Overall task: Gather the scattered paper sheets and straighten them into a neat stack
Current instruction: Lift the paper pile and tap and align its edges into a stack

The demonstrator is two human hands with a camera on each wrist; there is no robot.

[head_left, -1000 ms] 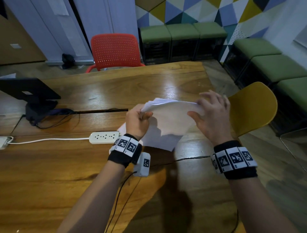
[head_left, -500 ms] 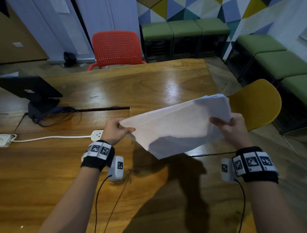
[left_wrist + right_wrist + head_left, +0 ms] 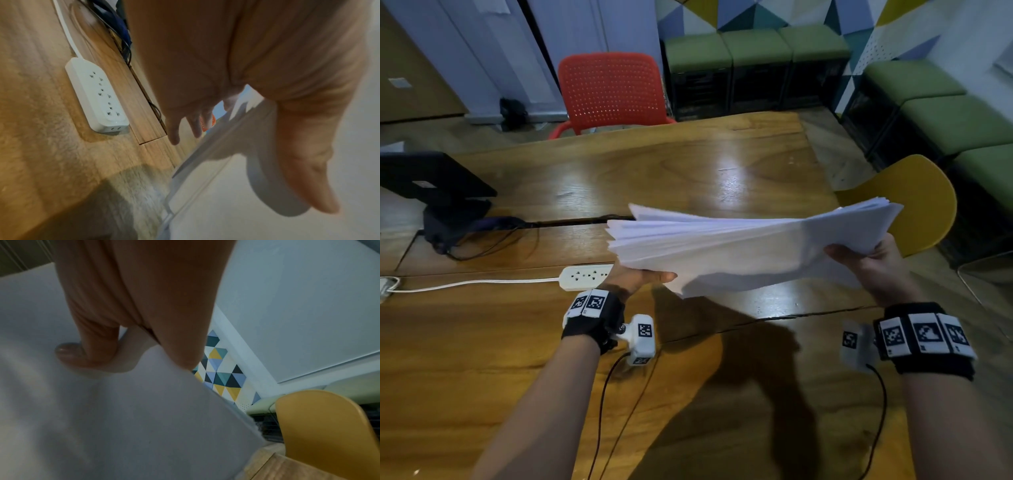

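Held clear above the counter [image 3: 688, 164]: a sheaf of paper sheets [image 3: 750, 246], lifted just right of the white power strip [image 3: 587, 275] and sagging through its middle. Left hand [image 3: 635, 279] spread flat beneath the strip-side end, fingers straight in the left wrist view, thumb [image 3: 304, 178] laid along the underside (a support, not a pinch). Right hand [image 3: 873, 265] clamped on the end farthest from the strip, thumb [image 3: 82, 353] pressed down on the top sheet, fingers hidden underneath. Edges fanned and uneven at the strip-side end, so not yet a neat stack. Likely light, limp and slick sheet against sheet; prone to slide apart if tilted. Best taken at both short ends, loosely enough to let the sheets settle when tapped on edge. No containers visible anywhere near the strip.
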